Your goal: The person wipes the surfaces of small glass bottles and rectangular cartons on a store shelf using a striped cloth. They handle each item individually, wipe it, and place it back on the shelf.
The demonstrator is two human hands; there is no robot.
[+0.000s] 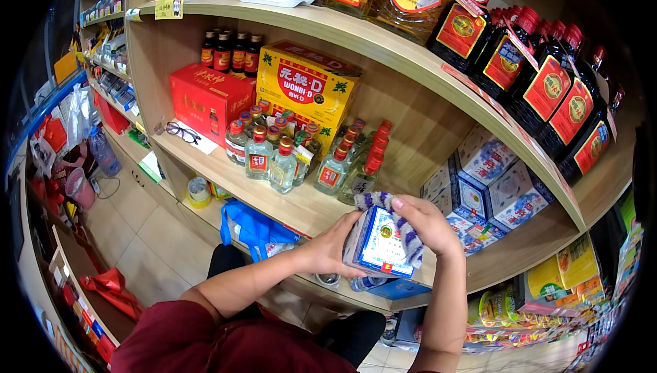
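My left hand (336, 244) grips the side of a blue and white liquor carton (387, 242), its thumb and fingers spread along the edges. My right hand (428, 224) holds a purple and white striped cloth (410, 237) against the carton's top and right side. The carton is tilted in front of the wooden shelf (308, 211). Small clear liquor bottles (282, 165) with red caps stand in groups just beyond my hands. Similar blue and white cartons (493, 183) are stacked on the same shelf to the right.
Dark bottles with red labels (549, 85) line the upper shelf. Red (210, 96) and yellow (308, 80) boxes stand further back. Eyeglasses (183, 133) lie at the shelf's left. A blue bag (256, 226) hangs over the lower ledge. Packaged goods (554, 280) fill racks at right.
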